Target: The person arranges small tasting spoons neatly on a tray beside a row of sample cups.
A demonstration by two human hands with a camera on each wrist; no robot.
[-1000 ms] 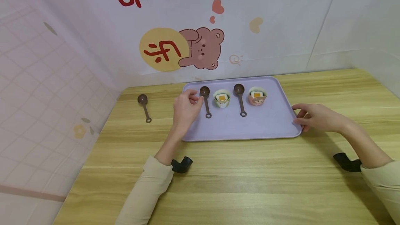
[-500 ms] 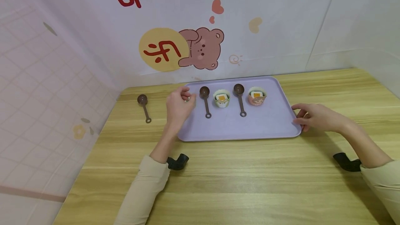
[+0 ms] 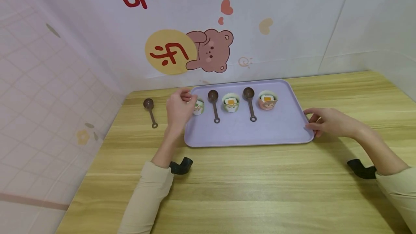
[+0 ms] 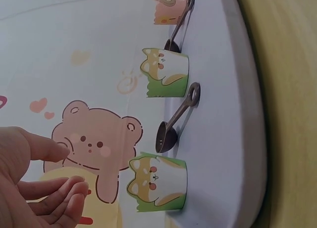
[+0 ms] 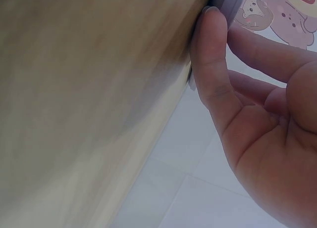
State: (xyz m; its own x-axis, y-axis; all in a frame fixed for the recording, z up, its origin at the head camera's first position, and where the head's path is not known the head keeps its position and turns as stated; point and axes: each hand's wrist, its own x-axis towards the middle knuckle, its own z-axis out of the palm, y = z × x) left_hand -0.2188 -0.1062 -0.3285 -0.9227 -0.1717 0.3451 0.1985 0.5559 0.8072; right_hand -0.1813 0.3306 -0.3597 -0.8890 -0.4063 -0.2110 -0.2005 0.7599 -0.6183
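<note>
My left hand (image 3: 180, 110) hovers by the left end of a lilac tray (image 3: 250, 133), its fingers loosely bent with nothing between them in the left wrist view. Beside it stands a green dog-print paper baking cup (image 4: 161, 183), partly hidden behind the hand in the head view. Rightward along the tray follow a brown measuring spoon (image 3: 213, 105), a second green cup (image 3: 231, 103), another brown measuring spoon (image 3: 250, 104) and a pink cup (image 3: 268, 101). My right hand (image 3: 334, 122) touches the tray's right edge with thumb and fingers.
A third brown measuring spoon (image 3: 150, 112) lies on the wooden table (image 3: 253, 187), left of the tray. Behind the table hangs a white sheet with a printed bear (image 3: 211, 50). Dark curved pieces (image 3: 182, 166) sit at both wrists.
My left hand has moved left, away from the left spoon on the tray, uncovering part of the left green cup. The right hand has stayed at the tray's edge.
</note>
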